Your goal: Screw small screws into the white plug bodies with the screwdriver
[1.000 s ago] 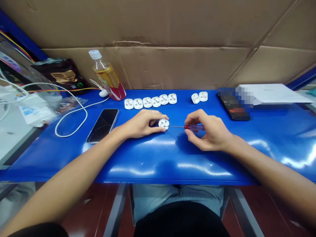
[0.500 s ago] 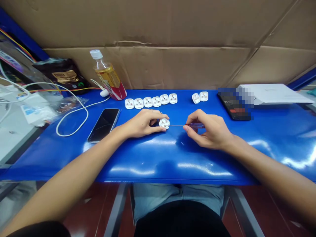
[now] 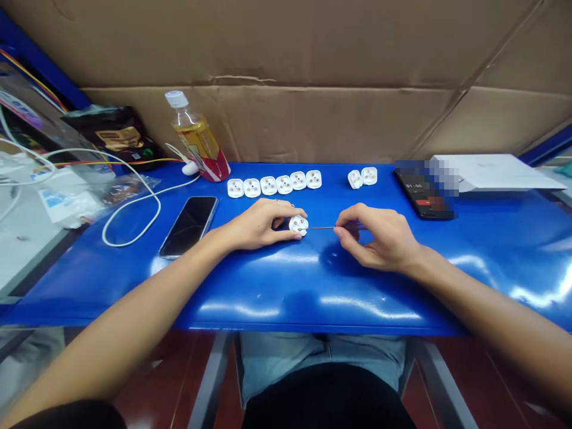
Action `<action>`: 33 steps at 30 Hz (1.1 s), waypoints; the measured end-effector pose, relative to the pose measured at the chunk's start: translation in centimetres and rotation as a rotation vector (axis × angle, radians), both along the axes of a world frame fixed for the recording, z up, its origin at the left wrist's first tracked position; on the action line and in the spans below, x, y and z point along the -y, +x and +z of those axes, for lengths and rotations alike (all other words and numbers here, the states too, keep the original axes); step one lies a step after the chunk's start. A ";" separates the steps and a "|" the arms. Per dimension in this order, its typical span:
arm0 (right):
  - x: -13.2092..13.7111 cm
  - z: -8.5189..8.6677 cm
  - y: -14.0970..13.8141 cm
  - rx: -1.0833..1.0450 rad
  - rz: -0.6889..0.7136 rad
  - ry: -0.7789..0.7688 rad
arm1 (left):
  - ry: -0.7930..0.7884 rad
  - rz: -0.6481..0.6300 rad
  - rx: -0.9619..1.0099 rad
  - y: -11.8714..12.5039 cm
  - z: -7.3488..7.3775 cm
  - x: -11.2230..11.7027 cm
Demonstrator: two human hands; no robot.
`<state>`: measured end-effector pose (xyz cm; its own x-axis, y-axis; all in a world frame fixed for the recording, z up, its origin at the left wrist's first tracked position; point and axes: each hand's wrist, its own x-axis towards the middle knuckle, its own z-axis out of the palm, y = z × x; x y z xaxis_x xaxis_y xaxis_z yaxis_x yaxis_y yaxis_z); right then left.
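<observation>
My left hand (image 3: 266, 225) pinches a small round white plug part (image 3: 299, 224) with metal pieces in it, between thumb and fingers just above the blue table. In my right hand (image 3: 378, 235) is a thin screwdriver (image 3: 322, 227), its handle mostly hidden by my fingers. The screwdriver's shaft points left, and its tip meets the right side of the plug part. Behind my hands stands a row of several square white plug pieces (image 3: 268, 186). Two more white pieces (image 3: 363, 177) lie to the right of that row, touching or nearly so.
A black phone (image 3: 190, 226) lies left of my hands, near a white cable (image 3: 158, 205) and a drink bottle (image 3: 201, 140). On the right are a second phone (image 3: 424, 193) with a lit screen and a white box (image 3: 500, 171). Cardboard (image 3: 330, 119) lines the back.
My right fingers have shifted slightly on the screwdriver, so less of its handle shows. The plug part stays in my left hand, nearly in the same spot.
</observation>
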<state>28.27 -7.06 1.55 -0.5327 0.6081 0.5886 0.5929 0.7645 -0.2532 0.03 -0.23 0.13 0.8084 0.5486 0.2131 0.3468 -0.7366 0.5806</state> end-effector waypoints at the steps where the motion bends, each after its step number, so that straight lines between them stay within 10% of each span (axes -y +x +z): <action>1: 0.0 0.0 0.0 0.002 0.004 0.009 | -0.001 -0.001 0.000 0.0 0.0 0.0; 33: -0.1 0.1 0.1 0.013 0.032 -0.006 | -0.005 -0.008 -0.012 0.1 -0.1 0.0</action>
